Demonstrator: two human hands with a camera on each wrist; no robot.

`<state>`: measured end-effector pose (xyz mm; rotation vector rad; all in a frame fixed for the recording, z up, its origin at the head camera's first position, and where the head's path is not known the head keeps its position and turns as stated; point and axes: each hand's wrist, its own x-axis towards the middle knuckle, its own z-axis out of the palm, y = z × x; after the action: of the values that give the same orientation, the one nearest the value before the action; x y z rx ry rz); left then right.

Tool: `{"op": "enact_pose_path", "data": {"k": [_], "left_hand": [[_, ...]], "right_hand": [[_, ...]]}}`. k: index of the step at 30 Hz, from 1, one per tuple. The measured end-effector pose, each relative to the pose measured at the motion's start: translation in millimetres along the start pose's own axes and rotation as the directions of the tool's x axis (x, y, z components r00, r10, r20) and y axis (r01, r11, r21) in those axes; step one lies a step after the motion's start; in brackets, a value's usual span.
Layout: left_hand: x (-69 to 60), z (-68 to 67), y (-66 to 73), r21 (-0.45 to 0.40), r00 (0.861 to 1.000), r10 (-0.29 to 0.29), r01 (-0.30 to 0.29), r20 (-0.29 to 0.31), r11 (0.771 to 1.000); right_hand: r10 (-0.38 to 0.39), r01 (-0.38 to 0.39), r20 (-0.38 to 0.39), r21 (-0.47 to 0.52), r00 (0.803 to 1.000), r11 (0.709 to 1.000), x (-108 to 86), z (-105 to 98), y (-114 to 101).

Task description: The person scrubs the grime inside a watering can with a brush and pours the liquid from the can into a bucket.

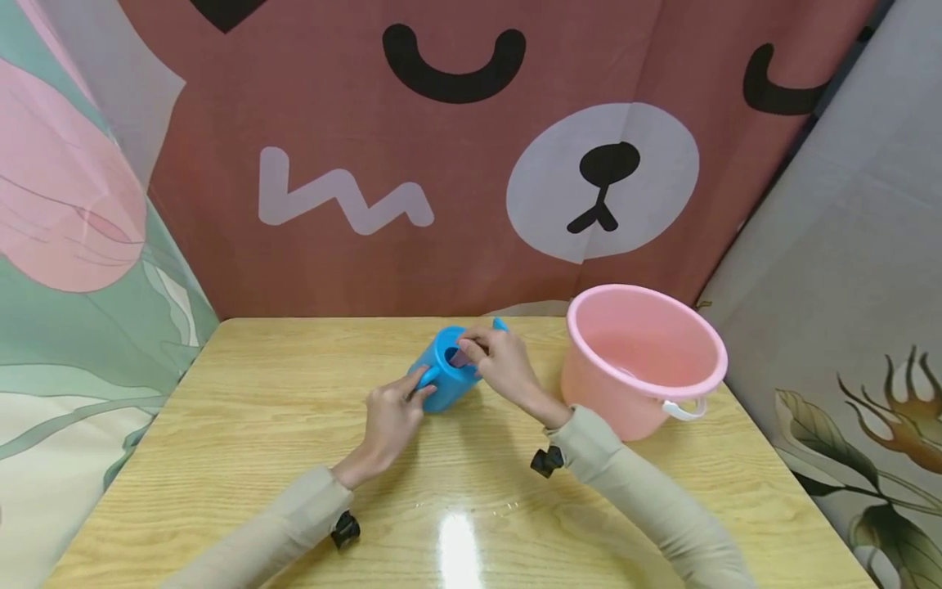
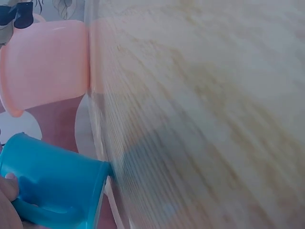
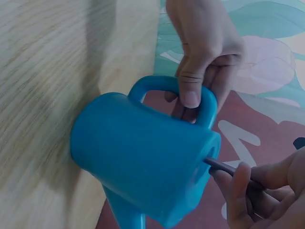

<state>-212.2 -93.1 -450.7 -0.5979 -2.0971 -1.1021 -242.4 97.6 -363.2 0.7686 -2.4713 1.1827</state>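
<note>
Blue watering can (image 1: 449, 394) sits mid-frame in the head view, between the left hand (image 1: 392, 421) at its handle (image 1: 428, 376) and the right hand (image 1: 504, 364) at its opening. In the left wrist view it fills the lower left, beside a fingertip (image 2: 8, 187). In the right wrist view, left fingers (image 3: 191, 88) curl round the handle, upper middle, and right fingers (image 3: 240, 183), lower right, pinch a slim stick (image 3: 220, 166) at the opening.

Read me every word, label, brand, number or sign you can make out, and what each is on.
None readable in any view.
Blue plastic watering can with a loop handle: no lettering on visible sides.
Round pink plastic bucket: no lettering on visible sides.
Reddish-brown fabric curtain with a cartoon face: a pale zigzag, drawn, not readable text.
</note>
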Motion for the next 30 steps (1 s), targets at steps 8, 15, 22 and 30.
{"op": "enact_pose_path", "data": {"k": [8, 15, 22, 30], "left_hand": [[-0.7, 0.6, -1.7, -0.012, 1.000, -0.001, 0.001, -0.009, 1.000], [0.2, 3.7, 0.3, -0.017, 1.000, 0.022, -0.022, 0.000, 1.000], [1.4, 4.9, 3.9, 0.020, 0.999, 0.037, -0.037, -0.020, 0.999], [2.7, 3.8, 5.0, 0.026, 1.000, 0.024, -0.024, -0.012, 0.999]], "right_hand": [[0.107, -0.107, 0.005, 0.069, 0.994, 0.992, 5.0, -22.3, -5.1], [0.175, -0.172, -0.002, 0.163, 0.985, 0.972, 6.4, -32.0, -9.2], [0.204, -0.202, 0.007, 0.193, 0.979, 0.960, 0.5, -12.3, -2.2], [0.206, -0.199, -0.003, 0.250, 0.978, 0.948, -2.7, -2.3, 4.7]]}}
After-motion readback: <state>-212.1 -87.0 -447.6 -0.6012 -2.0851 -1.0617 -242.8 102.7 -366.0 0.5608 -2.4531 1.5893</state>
